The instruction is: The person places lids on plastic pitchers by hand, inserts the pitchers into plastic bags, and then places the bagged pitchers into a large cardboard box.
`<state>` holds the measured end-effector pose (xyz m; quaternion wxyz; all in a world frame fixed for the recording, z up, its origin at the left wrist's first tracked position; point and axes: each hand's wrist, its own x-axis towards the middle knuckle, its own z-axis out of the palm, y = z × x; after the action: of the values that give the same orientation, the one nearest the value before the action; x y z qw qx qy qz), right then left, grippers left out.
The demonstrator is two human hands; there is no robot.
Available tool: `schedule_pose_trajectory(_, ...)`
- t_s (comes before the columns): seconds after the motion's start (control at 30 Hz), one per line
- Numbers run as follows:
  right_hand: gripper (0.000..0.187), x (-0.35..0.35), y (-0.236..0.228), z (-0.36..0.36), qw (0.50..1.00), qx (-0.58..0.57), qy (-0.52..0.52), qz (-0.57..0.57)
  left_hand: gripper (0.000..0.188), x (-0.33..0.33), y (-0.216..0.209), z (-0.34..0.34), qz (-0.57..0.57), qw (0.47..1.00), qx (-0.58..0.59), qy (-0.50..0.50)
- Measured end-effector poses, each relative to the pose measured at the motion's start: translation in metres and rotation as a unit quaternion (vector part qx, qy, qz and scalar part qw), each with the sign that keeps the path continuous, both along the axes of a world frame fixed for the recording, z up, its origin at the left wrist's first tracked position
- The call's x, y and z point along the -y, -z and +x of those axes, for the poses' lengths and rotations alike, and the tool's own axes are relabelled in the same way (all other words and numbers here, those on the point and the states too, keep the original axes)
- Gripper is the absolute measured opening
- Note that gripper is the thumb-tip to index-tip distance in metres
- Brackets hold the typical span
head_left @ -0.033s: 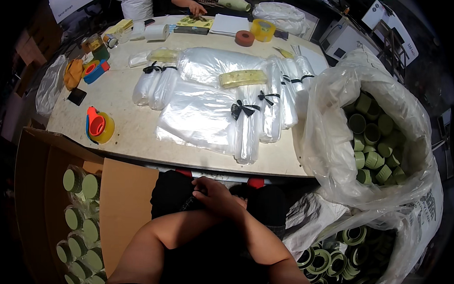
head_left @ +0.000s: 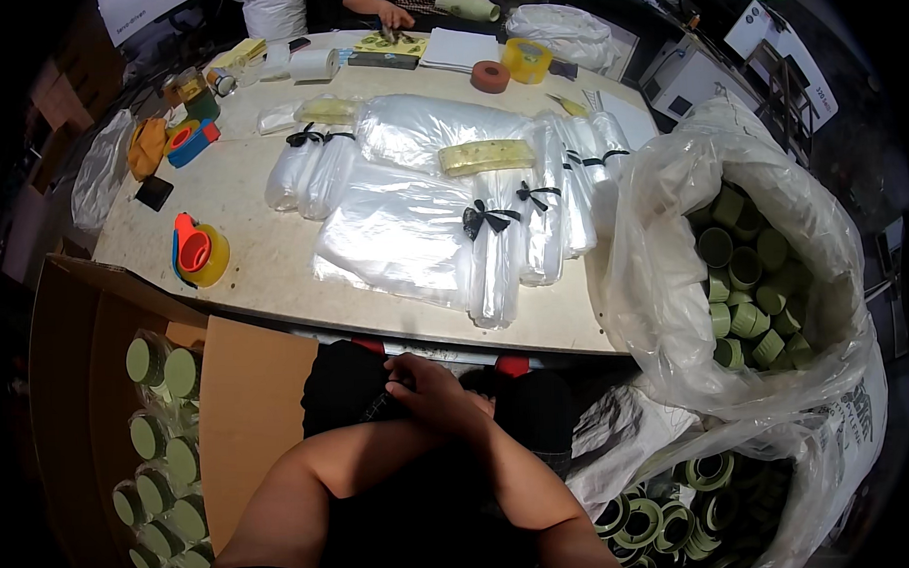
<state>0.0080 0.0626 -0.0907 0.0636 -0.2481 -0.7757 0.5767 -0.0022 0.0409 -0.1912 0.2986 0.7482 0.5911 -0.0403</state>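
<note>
In front of the table (head_left: pixel 274 275), the right hand (head_left: pixel 425 388) lies over the left hand (head_left: pixel 487 404), which is mostly hidden. Clear plastic bags (head_left: pixel 392 226) lie on the table; right of it stands a sack (head_left: pixel 648 237) of green pieces (head_left: pixel 751 320), left-front of it a cardboard box (head_left: pixel 254 421).

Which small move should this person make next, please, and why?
Perhaps lift the right hand first: its forearm crosses over the left arm, so both may be hampered, while the clear plastic bundles lie untouched on the table.
</note>
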Motion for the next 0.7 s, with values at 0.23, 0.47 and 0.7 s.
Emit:
schedule_pose_trajectory(0.23, 0.036, 0.002, -0.001, 0.0, 1.0, -0.004, 0.0, -0.004, 0.048, 0.002, 0.001, -0.001, 0.004, 1.0, -0.005, -0.001)
schedule_pose_trajectory(0.47, 0.035, 0.001, -0.002, 0.001, 1.0, 0.003, 0.001, -0.007, 0.048, 0.0, 0.003, -0.001, 0.015, 1.0, -0.012, 0.0)
schedule_pose_trajectory(0.7, 0.035, -0.009, -0.005, 0.0, 0.984, -0.066, 0.15, -0.068, 0.048, -0.004, 0.007, 0.001, 0.099, 0.993, -0.066, 0.007)
